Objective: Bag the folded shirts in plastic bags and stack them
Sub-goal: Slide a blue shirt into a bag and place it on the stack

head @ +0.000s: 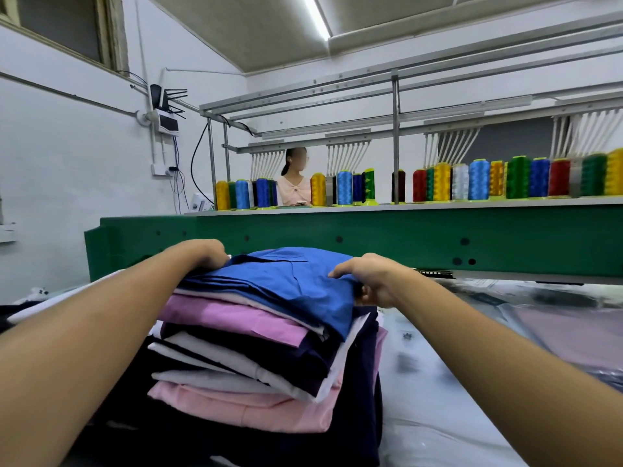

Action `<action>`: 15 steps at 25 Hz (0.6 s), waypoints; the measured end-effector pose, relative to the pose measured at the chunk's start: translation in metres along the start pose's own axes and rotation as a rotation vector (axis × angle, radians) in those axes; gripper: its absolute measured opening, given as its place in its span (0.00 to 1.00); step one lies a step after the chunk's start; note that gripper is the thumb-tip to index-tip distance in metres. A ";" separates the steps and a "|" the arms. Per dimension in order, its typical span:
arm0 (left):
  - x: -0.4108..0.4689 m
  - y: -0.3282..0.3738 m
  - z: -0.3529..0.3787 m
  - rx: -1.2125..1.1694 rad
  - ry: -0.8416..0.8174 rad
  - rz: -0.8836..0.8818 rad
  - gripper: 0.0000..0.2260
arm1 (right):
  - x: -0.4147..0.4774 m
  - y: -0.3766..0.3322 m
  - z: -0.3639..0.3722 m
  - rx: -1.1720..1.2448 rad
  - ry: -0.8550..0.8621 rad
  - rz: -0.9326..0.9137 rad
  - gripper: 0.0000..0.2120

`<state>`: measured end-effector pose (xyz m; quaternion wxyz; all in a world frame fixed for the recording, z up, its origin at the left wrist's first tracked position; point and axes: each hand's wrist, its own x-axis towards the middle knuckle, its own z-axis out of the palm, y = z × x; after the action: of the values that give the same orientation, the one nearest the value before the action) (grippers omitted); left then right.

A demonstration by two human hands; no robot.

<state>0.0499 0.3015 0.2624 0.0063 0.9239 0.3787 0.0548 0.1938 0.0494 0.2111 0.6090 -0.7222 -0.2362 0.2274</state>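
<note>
Forearms [84,348] cropped, shirt [286,284] part-hiding left hand [205,252]

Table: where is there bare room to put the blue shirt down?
The blue shirt could go on bare table just right of the shirt stack, near you. Farther right, plastic bags crowd it; left of the stack lies more cloth.

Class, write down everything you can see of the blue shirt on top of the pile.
The blue shirt is folded, of plain, matte, woven-looking cloth, with a stitched seam line across its far part. It lies topmost on the pile of folded shirts, and its near right corner droops over the pink shirt below. The left hand grips its far left edge, fingers curled over it. The right hand pinches its right edge.
</note>
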 end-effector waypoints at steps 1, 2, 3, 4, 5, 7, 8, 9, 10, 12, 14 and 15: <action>0.001 -0.001 0.000 0.004 0.012 0.013 0.19 | 0.001 -0.001 0.003 0.003 0.013 -0.008 0.15; 0.003 -0.002 0.000 0.006 0.036 0.032 0.18 | 0.002 -0.001 0.006 0.005 0.042 -0.024 0.18; 0.004 -0.002 -0.001 0.011 0.064 0.055 0.16 | 0.003 -0.001 0.008 -0.009 0.078 -0.049 0.20; 0.004 -0.002 -0.002 0.021 0.096 0.077 0.15 | 0.005 -0.001 0.009 -0.036 0.112 -0.074 0.21; 0.002 -0.002 -0.003 0.024 0.130 0.090 0.13 | 0.006 0.000 0.010 -0.060 0.132 -0.092 0.22; -0.001 -0.001 -0.006 0.013 0.210 0.099 0.14 | 0.007 0.002 0.008 -0.057 0.149 -0.106 0.22; -0.002 0.000 -0.009 0.011 0.217 0.104 0.16 | 0.008 0.003 0.008 -0.035 0.161 -0.106 0.22; -0.002 0.001 -0.011 0.014 0.190 0.110 0.17 | 0.008 0.004 0.007 -0.007 0.168 -0.106 0.22; -0.002 0.003 -0.012 0.022 0.140 0.109 0.16 | 0.007 0.005 0.006 0.026 0.162 -0.101 0.21; -0.003 0.006 -0.013 0.050 0.048 0.084 0.14 | 0.003 0.006 0.006 0.087 0.133 -0.085 0.15; -0.005 0.009 -0.013 0.065 0.016 0.072 0.13 | 0.001 0.007 0.006 0.113 0.115 -0.125 0.07; -0.005 0.010 -0.013 0.057 0.008 0.069 0.13 | 0.000 0.006 0.007 0.119 0.104 -0.153 0.06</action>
<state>0.0519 0.2907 0.2751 -0.0234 0.9360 0.3480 0.0478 0.1894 0.0538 0.2038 0.6777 -0.6756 -0.2448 0.1562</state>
